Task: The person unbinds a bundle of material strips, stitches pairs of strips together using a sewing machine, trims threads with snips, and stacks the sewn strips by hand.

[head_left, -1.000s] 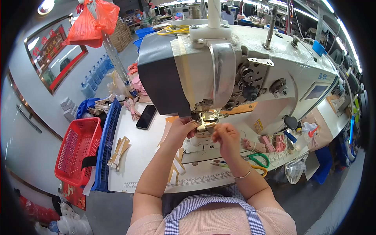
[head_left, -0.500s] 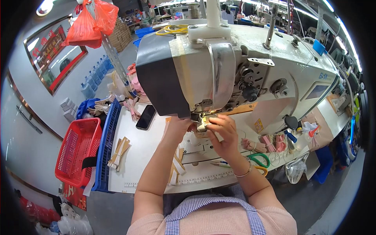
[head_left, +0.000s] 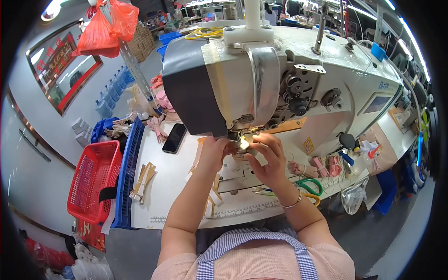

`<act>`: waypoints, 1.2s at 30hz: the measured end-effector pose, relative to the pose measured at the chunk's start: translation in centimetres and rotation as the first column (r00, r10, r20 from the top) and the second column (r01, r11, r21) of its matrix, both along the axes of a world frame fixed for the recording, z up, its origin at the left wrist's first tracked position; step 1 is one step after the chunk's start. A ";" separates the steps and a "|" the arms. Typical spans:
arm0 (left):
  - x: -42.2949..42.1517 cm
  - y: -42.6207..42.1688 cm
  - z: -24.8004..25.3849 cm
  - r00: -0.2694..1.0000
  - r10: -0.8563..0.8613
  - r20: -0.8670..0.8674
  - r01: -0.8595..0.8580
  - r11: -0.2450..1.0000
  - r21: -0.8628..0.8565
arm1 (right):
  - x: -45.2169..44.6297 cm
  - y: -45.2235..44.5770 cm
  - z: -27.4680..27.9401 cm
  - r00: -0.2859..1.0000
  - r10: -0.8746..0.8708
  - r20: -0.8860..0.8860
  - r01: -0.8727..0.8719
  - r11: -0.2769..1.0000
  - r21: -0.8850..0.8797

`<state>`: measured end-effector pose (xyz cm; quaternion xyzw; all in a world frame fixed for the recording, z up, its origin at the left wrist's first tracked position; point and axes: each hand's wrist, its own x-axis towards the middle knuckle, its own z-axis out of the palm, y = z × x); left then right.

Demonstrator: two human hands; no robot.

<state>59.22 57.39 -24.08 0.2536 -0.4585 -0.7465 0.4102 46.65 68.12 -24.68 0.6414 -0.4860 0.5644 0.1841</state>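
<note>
Under the head of the grey and white sewing machine (head_left: 186, 84), both hands are at the lit needle area (head_left: 242, 143). My left hand (head_left: 215, 151) is on its left side, fingers closed, their tips hidden behind the hand and the machine's parts. On the right side, my right hand (head_left: 268, 158) has its fingers apart and curved, with the fingertips close to the metal parts. Nothing shows in its grasp. Tan and white strips (head_left: 212, 198) lie on the table below my left wrist.
A black phone (head_left: 174, 138) and a strip bundle (head_left: 143, 182) lie left, beside a blue crate (head_left: 129, 172) and red basket (head_left: 93, 182). Green-handled scissors (head_left: 310, 185), pink bundles (head_left: 320, 166) and a blue-handled tool (head_left: 346, 158) are at the right.
My right hand has moved up and left to the needle area, its fingers spreading from a closed pose. My left hand has stayed beside the needle area, shifting slightly.
</note>
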 end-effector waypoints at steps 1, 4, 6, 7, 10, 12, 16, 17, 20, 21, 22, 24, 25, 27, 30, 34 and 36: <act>0.3 1.0 -0.2 1.000 -0.006 -0.001 0.006 1.000 -0.004 | -0.2 0.0 0.2 0.999 0.031 0.013 -0.031 0.999 -0.015; 0.8 4.0 -1.6 0.989 0.148 0.014 -0.149 0.988 0.048 | -1.5 -0.8 0.2 0.996 0.088 -0.025 -0.088 0.996 0.024; 1.0 4.1 -1.5 0.990 0.140 0.017 -0.140 0.989 0.054 | -1.8 -0.9 0.1 0.992 0.123 0.001 -0.123 0.991 0.046; 0.9 4.0 -1.2 0.990 0.140 0.013 -0.140 0.989 0.048 | -1.8 -1.0 0.2 0.986 0.166 0.019 -0.167 0.984 0.055; 0.8 3.6 0.0 0.996 0.086 0.009 -0.085 0.994 -0.068 | -1.4 -1.0 0.3 0.982 0.173 0.076 -0.178 0.981 0.076; 0.9 3.1 0.0 0.996 0.083 0.038 -0.081 0.996 -0.042 | -1.1 -1.1 0.2 0.980 0.160 0.118 -0.171 0.981 0.093; 1.1 0.3 -1.9 0.998 -0.035 0.056 0.033 0.999 0.039 | -0.7 -0.7 0.5 0.993 0.119 0.002 -0.119 0.992 0.049; 1.0 -0.3 -1.5 0.998 -0.029 0.053 0.027 0.999 0.044 | -0.4 -0.6 0.5 0.993 0.111 -0.044 -0.109 0.993 0.039; 0.7 -2.3 -0.3 0.994 -0.107 0.033 0.109 0.989 -0.102 | 0.5 -0.8 0.2 0.993 0.070 -0.100 -0.071 0.997 -0.009; 0.7 -2.2 0.0 0.994 -0.101 0.029 0.103 0.989 -0.102 | 0.5 -1.0 0.1 0.994 0.039 -0.106 -0.042 0.999 -0.029; 0.7 -1.8 0.8 0.993 -0.094 0.076 0.105 0.983 -0.151 | 0.6 -1.1 0.0 0.993 0.042 -0.107 -0.046 0.998 -0.031; 0.8 -1.7 1.0 0.988 -0.087 0.129 0.113 0.973 -0.204 | 0.8 -1.3 -0.3 0.996 0.019 -0.090 -0.026 0.997 -0.079; 0.8 -1.7 0.7 0.988 -0.084 0.131 0.111 0.970 -0.218 | 0.8 -1.4 -0.3 0.996 0.017 -0.087 -0.024 0.996 -0.083; 0.7 -1.7 0.3 0.987 -0.083 0.135 0.113 0.966 -0.232 | 0.7 -1.4 -0.3 0.996 0.020 -0.088 -0.028 0.995 -0.096; 0.2 -1.6 0.4 0.998 -0.043 0.034 0.050 0.975 -0.217 | 0.9 -1.2 0.6 0.983 0.002 -0.183 -0.016 0.997 -0.074; -0.6 -3.9 -0.4 0.985 -0.015 0.169 0.074 0.935 -0.347 | 2.0 -1.2 0.2 0.988 -0.029 -0.154 0.021 0.998 -0.052; -0.7 -4.3 -0.7 0.971 -0.039 0.237 0.138 0.897 -0.419 | 2.0 -1.1 -0.2 0.981 -0.052 -0.185 0.040 0.997 -0.072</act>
